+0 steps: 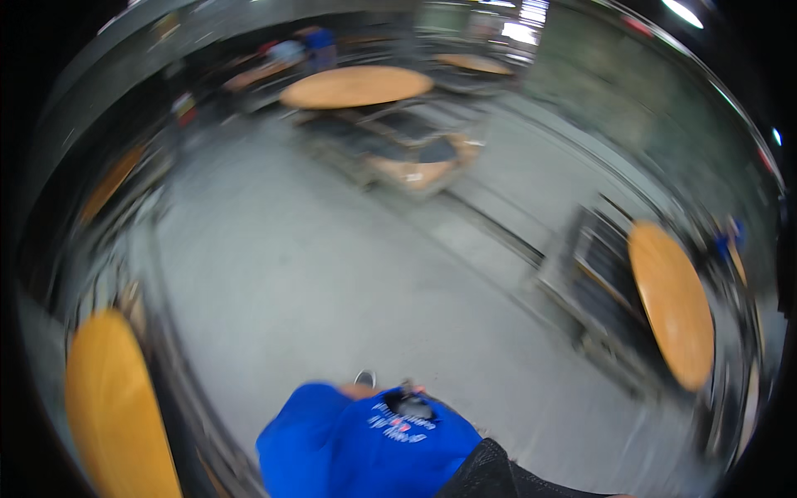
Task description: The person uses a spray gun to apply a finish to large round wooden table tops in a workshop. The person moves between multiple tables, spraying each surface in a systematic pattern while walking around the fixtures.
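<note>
Neither L hand nor R hand shows as such, so can't tell if open, closed or gripping, or what they touch. Landmark = blue shirt [382,452], pale lettering on its front. Just above shirt, L of its middle, a bit of bare skin [347,389], too blurred to say which body part; shoe [365,378] right beside it, on grey floor [274,266]. Dark cloth [498,475] overlaps shirt's R side, running off the bottom edge. Nearest big item, yellow board [120,407]: L of shirt, well apart, rounded end up, cut off at bottom edge. R board [671,303], orange oval, is up and R of shirt, w/ dark cart [594,270] alongside. Far board [357,88], also oval, sits straight up from shirt, across the floor, w/ low frame [415,170] btwn the two. Beyond, a bit L, blurry person in blue [320,48]. Green-grey wall [602,91] far up-R of shirt. Whole view motion-blurred, so finer detail is lost.
</note>
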`<state>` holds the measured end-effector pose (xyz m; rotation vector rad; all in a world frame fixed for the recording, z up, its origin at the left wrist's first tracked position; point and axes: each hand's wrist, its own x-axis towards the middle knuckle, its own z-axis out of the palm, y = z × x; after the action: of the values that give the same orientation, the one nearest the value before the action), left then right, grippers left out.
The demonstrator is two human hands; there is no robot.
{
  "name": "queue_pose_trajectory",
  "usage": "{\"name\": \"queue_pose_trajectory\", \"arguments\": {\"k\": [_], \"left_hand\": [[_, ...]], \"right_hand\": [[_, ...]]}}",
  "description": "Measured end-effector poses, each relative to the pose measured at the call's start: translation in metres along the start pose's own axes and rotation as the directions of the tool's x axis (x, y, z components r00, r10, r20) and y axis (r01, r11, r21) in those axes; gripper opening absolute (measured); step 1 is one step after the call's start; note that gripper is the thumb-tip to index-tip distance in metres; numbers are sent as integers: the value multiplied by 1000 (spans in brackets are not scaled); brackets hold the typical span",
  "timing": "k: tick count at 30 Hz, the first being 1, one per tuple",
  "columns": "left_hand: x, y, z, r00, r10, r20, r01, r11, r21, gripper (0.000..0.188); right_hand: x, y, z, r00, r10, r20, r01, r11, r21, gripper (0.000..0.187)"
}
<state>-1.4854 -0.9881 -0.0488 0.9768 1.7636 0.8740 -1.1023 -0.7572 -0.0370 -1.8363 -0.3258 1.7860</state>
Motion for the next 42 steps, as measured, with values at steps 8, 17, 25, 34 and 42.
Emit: {"name": "queue_pose_trajectory", "arguments": {"k": [8,17,25,34,42], "left_hand": [[27,21,-20,982,140,128,-157,978,137,27],[55,108,-27,872,222,437,-377,873,308,20],[47,205,29,534,588,607,-829,504,241,18],[-22,380,131,-136,208,969,-989,28,-145,43],[-117,431,219,-351,226,909,-886,236,-400,66]], "right_hand": [[-35,-1,15,944,-307,-124,301,951,-67,44],[-239,-4,28,858,-447,-253,483,870,103,44],[-358,68,7,778,-449,-440,592,758,274,37],[-344,92,-73,716,-426,-553,686,573,448,32],[-361,60,-128,648,-561,-515,759,414,502,33]]}}
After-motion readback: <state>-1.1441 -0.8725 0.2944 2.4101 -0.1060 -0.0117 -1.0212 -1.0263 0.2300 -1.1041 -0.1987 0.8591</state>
